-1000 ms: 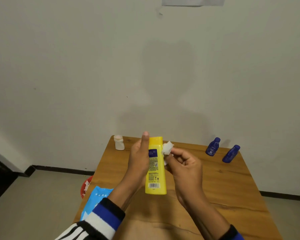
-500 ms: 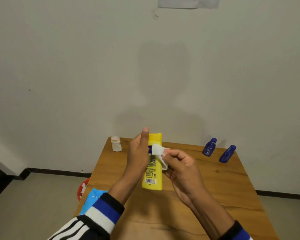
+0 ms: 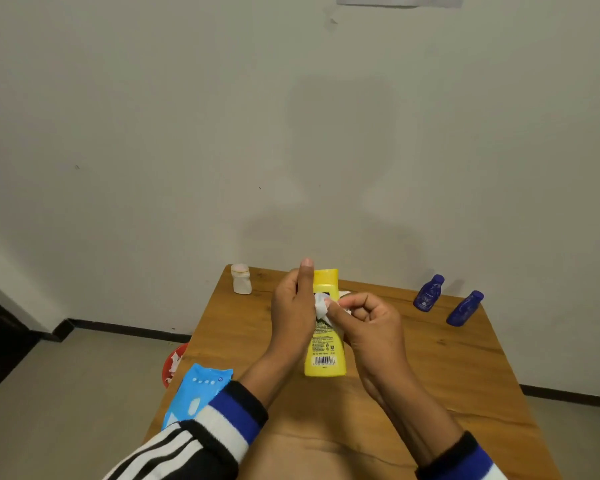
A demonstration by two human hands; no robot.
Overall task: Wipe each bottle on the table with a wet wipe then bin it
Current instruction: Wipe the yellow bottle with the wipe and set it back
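My left hand (image 3: 293, 311) grips a yellow bottle (image 3: 326, 355) above the wooden table (image 3: 447, 375), label and barcode facing me, thumb lying up along its left edge. My right hand (image 3: 371, 327) pinches a crumpled white wet wipe (image 3: 321, 306) and presses it against the upper part of the bottle's label. Two dark blue bottles (image 3: 429, 293) (image 3: 465, 308) stand at the table's far right. A small white bottle (image 3: 241, 278) stands at the far left corner.
A light blue wet wipe pack (image 3: 196, 389) lies on the table's left edge beside my striped sleeve. A red bin (image 3: 172, 368) holding white scraps sits on the floor left of the table. A pale wall stands right behind the table.
My right hand has carried the wipe from the bottle's right side leftward onto its label. The left hand keeps holding the bottle.
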